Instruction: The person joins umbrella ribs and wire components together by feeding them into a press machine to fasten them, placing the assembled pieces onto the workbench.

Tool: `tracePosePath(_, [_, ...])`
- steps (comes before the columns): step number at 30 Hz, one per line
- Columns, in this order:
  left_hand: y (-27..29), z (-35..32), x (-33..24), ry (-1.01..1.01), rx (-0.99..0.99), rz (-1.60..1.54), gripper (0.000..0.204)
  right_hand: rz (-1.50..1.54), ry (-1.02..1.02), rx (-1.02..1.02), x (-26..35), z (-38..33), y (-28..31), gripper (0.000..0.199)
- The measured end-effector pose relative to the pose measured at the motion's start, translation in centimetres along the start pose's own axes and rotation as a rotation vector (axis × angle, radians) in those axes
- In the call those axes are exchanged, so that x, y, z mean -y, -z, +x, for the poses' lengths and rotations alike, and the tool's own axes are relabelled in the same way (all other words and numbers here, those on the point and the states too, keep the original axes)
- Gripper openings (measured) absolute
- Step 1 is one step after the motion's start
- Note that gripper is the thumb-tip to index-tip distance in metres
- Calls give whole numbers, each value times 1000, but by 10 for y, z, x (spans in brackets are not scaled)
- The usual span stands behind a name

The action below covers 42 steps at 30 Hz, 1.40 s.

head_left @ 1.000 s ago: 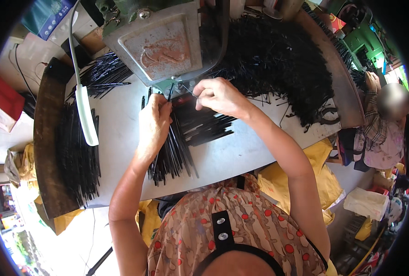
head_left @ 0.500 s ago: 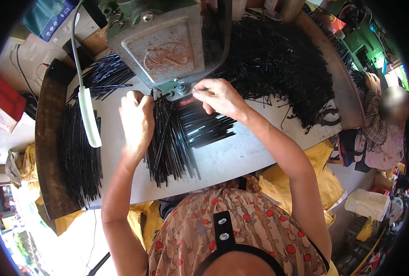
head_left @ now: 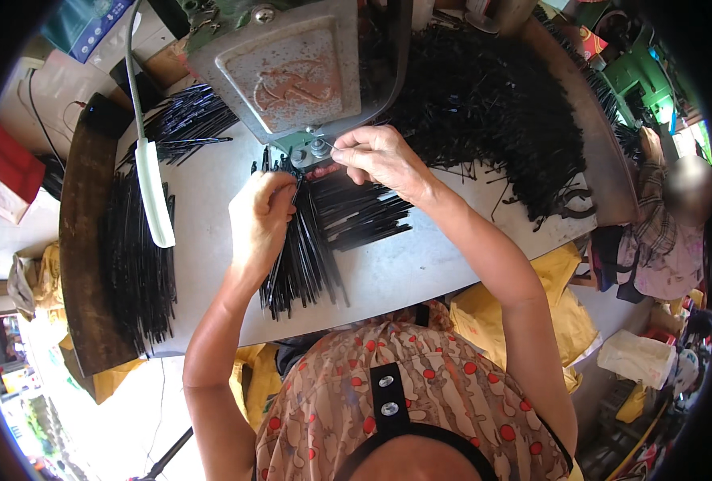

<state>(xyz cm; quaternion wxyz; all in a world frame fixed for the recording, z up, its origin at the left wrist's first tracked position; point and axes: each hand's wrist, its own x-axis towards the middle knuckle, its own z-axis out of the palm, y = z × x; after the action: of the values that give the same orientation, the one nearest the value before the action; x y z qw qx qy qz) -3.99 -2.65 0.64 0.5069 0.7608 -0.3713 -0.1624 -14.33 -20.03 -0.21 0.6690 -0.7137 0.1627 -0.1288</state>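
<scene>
A grey and green machine (head_left: pixel 296 88) with a worn cover stands over the middle of the white tabletop (head_left: pixel 396 272). My left hand (head_left: pixel 261 210) is curled around the upper ends of a bunch of thin black rods (head_left: pixel 301 256) just below the machine; some tips stick up past the fingers. My right hand (head_left: pixel 380 160) is raised beside the machine's round metal bolt (head_left: pixel 319 147), thumb and fingers pinched together. What it holds, if anything, is too small to make out. More black rods (head_left: pixel 364 212) lie sideways below that hand.
Rods line the left side (head_left: pixel 135 268) along a curved brown rim (head_left: pixel 91 248). A large heap of black pieces (head_left: pixel 492 104) fills the right. A white lamp (head_left: pixel 155 192) hangs over the left. At far right a person sits by a green machine (head_left: pixel 644 88).
My left hand has moved right and slightly down, from beside the rods to closing over their upper ends. The right hand stays nearly in place, shifted slightly up.
</scene>
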Motion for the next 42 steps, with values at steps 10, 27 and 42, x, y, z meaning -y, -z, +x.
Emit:
tracePosePath(10, [-17,26,11,5,-51,109,21,79,-54,-31,0,1,0,20])
tracePosePath(27, [-20,34,12,-104,-97,121,16,170,-102,-48,-1,8,-1,20])
tracePosePath(42, [-23,16,-8,-146,78,228,19,65,-113,7,2,7,-5,19])
